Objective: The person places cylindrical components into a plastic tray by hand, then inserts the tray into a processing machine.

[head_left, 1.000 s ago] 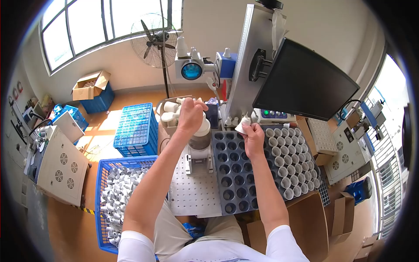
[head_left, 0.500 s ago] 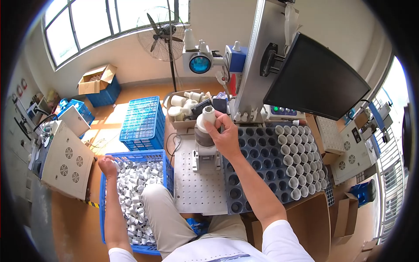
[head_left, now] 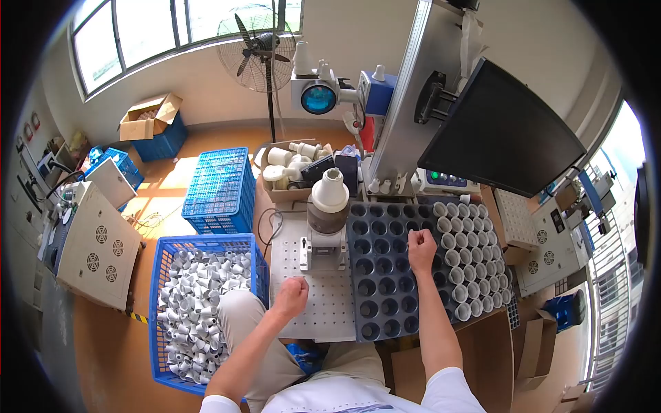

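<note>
My left hand (head_left: 290,297) is closed above the perforated metal plate (head_left: 322,318), in front of the fixture; whatever it holds is hidden by the fingers. A white cone-shaped piece (head_left: 330,189) stands upright on the fixture's grey cylinder (head_left: 326,220), with neither hand touching it. Over the dark tray (head_left: 375,277) with round holes, my right hand (head_left: 421,251) is also closed, and I cannot make out what is in it. Just right of this hand, white cups (head_left: 470,257) fill several rows of the tray.
A blue crate (head_left: 157,310) of loose white cups stands left of my leg. Behind the fixture is a box (head_left: 289,194) of white plastic parts. A lens head (head_left: 319,100) hangs above, and a monitor (head_left: 502,127) juts in at the right.
My right hand has left the cone-shaped piece and moved right, over the tray. My left hand has come from the crate's edge to above the metal plate. The view has shifted slightly.
</note>
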Motion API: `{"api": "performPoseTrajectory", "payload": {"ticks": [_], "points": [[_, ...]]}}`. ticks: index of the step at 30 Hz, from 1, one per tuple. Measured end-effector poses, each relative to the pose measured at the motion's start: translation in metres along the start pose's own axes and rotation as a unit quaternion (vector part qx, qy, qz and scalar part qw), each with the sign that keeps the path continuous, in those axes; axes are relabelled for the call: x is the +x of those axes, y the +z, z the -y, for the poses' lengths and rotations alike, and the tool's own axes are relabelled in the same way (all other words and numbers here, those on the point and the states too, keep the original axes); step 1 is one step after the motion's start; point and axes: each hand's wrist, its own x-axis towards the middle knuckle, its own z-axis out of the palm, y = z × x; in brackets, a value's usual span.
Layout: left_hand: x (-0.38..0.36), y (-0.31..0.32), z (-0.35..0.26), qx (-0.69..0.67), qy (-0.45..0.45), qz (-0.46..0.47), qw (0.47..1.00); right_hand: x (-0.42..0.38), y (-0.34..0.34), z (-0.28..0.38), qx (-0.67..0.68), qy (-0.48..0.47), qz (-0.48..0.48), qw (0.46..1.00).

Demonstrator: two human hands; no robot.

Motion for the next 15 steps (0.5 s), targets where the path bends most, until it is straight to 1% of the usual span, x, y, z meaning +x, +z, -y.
{"api": "performPoseTrajectory", "payload": {"ticks": [1,3,4,6,7,8,9,11,13,15], "points": [[-0.002,0.03,0.009,-0.019,0.002,0.019,1.0,-0.002,0.002,0.004,-0.006,-0.001,0.001,1.0],[-0.013,0.063,0.013,0.053,0.113,-0.073,0.989,-0.002,0.003,0.002,-0.003,-0.005,0.002,1.0],[-0.016,0.068,0.01,0.055,0.099,-0.08,0.99,-0.001,0.0,0.003,-0.008,0.021,0.015,1.0],[-0.019,0.067,0.005,0.053,0.083,-0.08,0.992,-0.001,-0.002,0.002,-0.017,0.025,0.013,0.999],[-0.021,0.063,0.002,0.004,0.039,-0.077,0.996,-0.001,-0.001,0.003,-0.002,0.01,0.004,1.0],[-0.019,0.067,0.014,-0.053,-0.006,-0.071,0.996,-0.002,-0.003,0.005,-0.004,0.008,0.007,1.0],[-0.019,0.064,0.014,-0.084,-0.019,-0.058,0.995,-0.002,-0.003,0.007,-0.01,0.019,0.009,1.0],[-0.018,0.069,0.026,-0.096,-0.012,-0.064,0.993,-0.001,-0.001,0.003,0.002,0.018,0.011,1.0],[-0.017,0.066,0.017,-0.08,-0.012,-0.062,0.995,0.001,-0.002,0.004,-0.022,0.022,0.032,0.999],[-0.016,0.064,0.016,-0.076,-0.016,-0.061,0.995,0.012,-0.008,0.011,-0.019,0.002,0.065,0.998]]}}
